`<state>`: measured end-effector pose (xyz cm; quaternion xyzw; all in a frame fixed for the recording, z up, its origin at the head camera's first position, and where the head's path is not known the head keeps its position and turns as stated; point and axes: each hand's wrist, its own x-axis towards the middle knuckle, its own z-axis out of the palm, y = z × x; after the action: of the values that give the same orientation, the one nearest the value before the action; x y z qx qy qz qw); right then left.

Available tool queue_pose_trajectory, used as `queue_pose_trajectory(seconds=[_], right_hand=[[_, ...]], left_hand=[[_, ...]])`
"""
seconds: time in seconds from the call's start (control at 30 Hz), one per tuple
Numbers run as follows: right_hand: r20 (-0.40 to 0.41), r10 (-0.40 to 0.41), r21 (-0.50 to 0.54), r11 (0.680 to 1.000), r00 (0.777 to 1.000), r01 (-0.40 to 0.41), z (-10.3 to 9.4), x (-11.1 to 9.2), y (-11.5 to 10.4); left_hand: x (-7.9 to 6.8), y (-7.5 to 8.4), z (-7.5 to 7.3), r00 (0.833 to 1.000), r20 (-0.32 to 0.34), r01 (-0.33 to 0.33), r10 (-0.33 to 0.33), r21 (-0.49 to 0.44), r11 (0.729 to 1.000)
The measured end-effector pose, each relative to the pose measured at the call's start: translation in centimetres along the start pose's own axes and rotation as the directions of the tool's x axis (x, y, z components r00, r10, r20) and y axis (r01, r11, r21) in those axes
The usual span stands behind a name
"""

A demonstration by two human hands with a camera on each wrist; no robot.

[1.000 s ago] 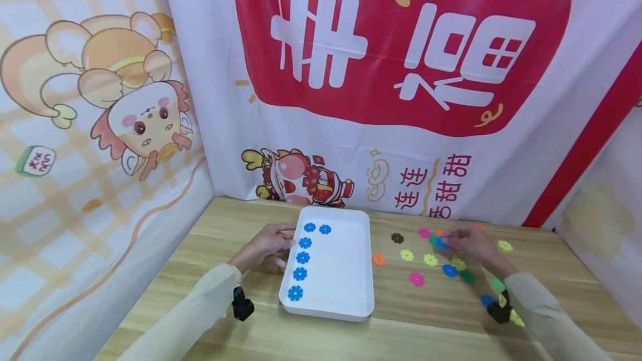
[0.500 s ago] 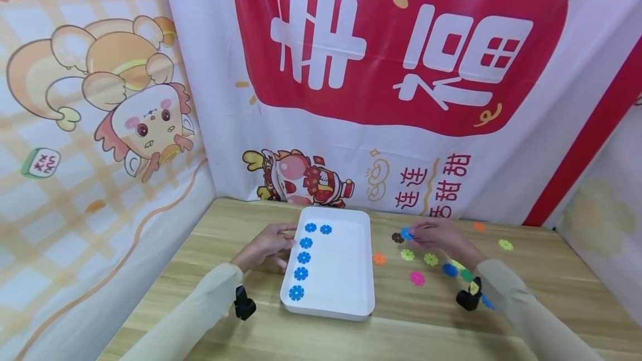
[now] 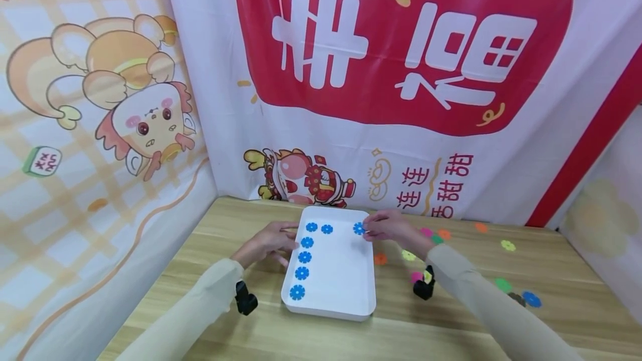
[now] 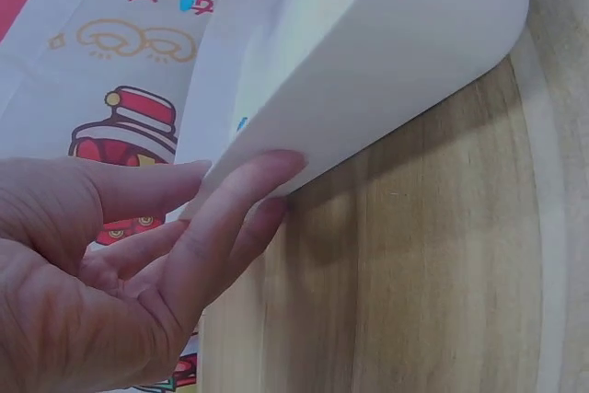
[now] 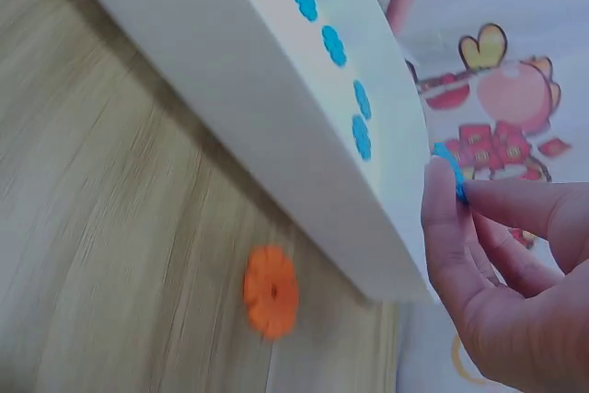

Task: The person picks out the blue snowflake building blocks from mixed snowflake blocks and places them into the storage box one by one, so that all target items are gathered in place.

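Observation:
A white tray (image 3: 336,294) lies on the table, with several blue snowflake-shaped discs (image 3: 303,273) in a column along its left side and one more beside the column's far end. My left hand (image 3: 269,243) holds the tray's left wall; in the left wrist view the thumb (image 4: 156,186) is at the rim and the fingers lie against the outside. Over the tray's far right corner my right hand (image 3: 391,228) pinches another blue snowflake disc (image 3: 358,228) between thumb and fingertips. The right wrist view has this blue disc (image 5: 451,172) nearly edge-on.
To the tray's right, loose discs lie on the wooden table (image 3: 426,333): an orange one (image 3: 380,259), a yellow one (image 3: 508,245), a blue one (image 3: 531,299) and several others, partly behind my right arm. A printed cloth (image 3: 396,171) hangs behind the table.
My right hand has carried the blue disc leftward from the loose discs to above the tray's far right corner. The left hand has stayed at the tray's left wall.

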<state>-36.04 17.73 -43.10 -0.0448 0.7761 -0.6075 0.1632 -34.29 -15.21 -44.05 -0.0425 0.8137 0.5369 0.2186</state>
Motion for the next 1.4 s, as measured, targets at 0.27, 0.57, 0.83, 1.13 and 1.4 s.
queue_pose_trajectory(seconds=[0.27,0.57,0.83,1.13,1.4], right_hand=[[0.013,0.136,-0.049,0.99,0.991,-0.135,4.2,1.8,-1.6],[0.008,0.171,-0.1,0.981,0.985,-0.169,6.0,3.2,-1.1],[-0.045,0.188,-0.233,0.953,0.981,-0.193,7.6,3.5,-0.6],[-0.058,0.172,-0.363,0.914,0.983,-0.181,7.7,4.0,-0.9],[-0.056,0.181,-0.385,0.904,0.982,-0.188,8.4,4.5,-1.3]], left_hand=[[-0.1,-0.1,0.0,1.0,-0.009,-0.01,0.01,0.001,1.0],[-0.2,-0.1,0.5,0.999,-0.009,-0.032,0.032,0.033,0.999],[-0.2,-0.2,0.7,0.999,-0.007,-0.033,0.033,0.025,0.999],[0.1,-0.1,1.1,1.0,-0.001,-0.015,0.015,0.015,1.0],[-0.4,-0.2,0.6,1.0,-0.016,-0.021,0.022,0.031,0.999]])
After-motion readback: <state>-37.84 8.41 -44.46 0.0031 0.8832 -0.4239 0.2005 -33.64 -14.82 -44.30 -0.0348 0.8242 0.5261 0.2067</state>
